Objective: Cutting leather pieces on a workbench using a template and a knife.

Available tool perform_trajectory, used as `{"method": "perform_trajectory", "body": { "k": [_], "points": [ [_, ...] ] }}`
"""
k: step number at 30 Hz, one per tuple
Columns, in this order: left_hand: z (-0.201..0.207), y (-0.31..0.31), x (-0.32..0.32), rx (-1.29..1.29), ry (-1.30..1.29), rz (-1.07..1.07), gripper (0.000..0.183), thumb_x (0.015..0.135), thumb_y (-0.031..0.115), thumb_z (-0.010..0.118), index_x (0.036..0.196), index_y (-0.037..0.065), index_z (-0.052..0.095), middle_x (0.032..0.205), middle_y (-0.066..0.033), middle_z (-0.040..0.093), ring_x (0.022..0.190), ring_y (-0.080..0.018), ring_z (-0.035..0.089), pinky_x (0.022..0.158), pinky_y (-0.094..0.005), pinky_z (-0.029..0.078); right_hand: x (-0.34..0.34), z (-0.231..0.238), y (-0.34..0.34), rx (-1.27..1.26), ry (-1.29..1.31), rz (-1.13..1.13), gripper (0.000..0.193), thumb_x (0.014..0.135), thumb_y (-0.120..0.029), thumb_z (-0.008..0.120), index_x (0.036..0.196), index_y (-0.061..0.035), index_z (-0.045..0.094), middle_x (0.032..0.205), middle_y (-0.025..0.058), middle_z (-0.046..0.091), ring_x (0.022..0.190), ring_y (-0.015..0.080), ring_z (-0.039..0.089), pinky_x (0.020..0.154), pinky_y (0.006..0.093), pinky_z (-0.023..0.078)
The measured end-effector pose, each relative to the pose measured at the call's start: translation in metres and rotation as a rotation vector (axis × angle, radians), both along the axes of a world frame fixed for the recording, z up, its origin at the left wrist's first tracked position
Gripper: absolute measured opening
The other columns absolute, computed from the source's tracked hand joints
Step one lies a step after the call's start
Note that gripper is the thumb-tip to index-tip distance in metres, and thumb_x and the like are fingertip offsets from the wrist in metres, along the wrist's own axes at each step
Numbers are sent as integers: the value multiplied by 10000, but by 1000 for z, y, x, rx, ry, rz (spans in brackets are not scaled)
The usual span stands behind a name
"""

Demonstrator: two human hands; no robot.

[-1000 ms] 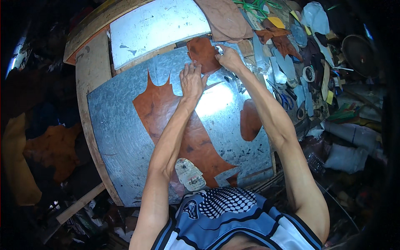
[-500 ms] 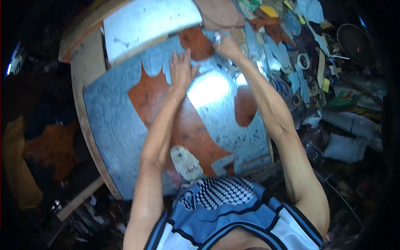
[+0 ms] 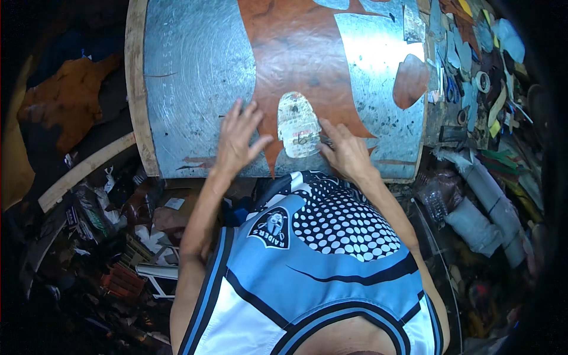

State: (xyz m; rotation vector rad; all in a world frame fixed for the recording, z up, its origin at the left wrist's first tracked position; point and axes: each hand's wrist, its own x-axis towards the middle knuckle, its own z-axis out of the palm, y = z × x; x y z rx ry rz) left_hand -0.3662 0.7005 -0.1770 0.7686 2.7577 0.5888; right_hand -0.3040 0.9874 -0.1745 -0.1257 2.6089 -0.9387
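A large reddish-brown piece of leather lies flat over a grey metal-topped work board. On its near part rests an off-white, worn pattern piece, rounded at the far end. My left hand is open to the left of the pattern, its fingers spread over the board and the leather's left edge. Against the pattern's lower right edge, my right hand is closed with its fingertips together. A small dark thing shows at those fingertips, too small to name.
A separate oval leather offcut lies near the board's right edge. Beyond it are scissors, a tape roll and many scraps. A wooden strip juts out at left, and another brown hide hangs or lies there.
Both hands have come back from the far side of the board to the near edge, on either side of the pattern piece. The view has shifted nearer to my body.
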Motion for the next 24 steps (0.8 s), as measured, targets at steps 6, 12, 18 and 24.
{"method": "perform_trajectory", "body": {
  "k": [6, 12, 18, 24],
  "points": [
    [-25, 14, 58, 47, -38, -3, 740, 810, 446, 735, 1378, 37, 496, 1534, -181, 351, 1438, -407, 258, 1162, -561, 183, 24, -5, -42, 90, -67, -51, 725, 881, -351, 676, 1468, -51, 373, 1126, 282, 612, 841, 426, 675, 691, 492, 552],
    [-39, 6, 44, 19, 74, -12, 756, 812, 483, 721, 1388, 50, 496, 1555, -163, 320, 1453, -410, 210, 1161, -588, 147, 7, -13, -64, 134, 52, -135, 650, 878, -329, 672, 1418, -57, 434, 998, 283, 663, 820, 446, 669, 690, 513, 539],
    [-30, -3, 19, 10, 152, -23, 675, 863, 465, 676, 1370, 47, 519, 1505, -171, 404, 1433, -411, 257, 1158, -584, 162, 10, 9, -75, 80, 112, -253, 494, 862, -245, 676, 1301, -80, 520, 879, 241, 686, 788, 436, 666, 695, 525, 527],
    [-30, -27, -13, 59, 231, 4, 652, 895, 422, 650, 1379, 14, 495, 1493, -204, 412, 1408, -435, 306, 1144, -564, 208, 106, 16, -91, -45, -58, -280, 432, 881, -233, 663, 1244, -20, 568, 886, 246, 683, 796, 417, 673, 683, 488, 537]
  ]
}}
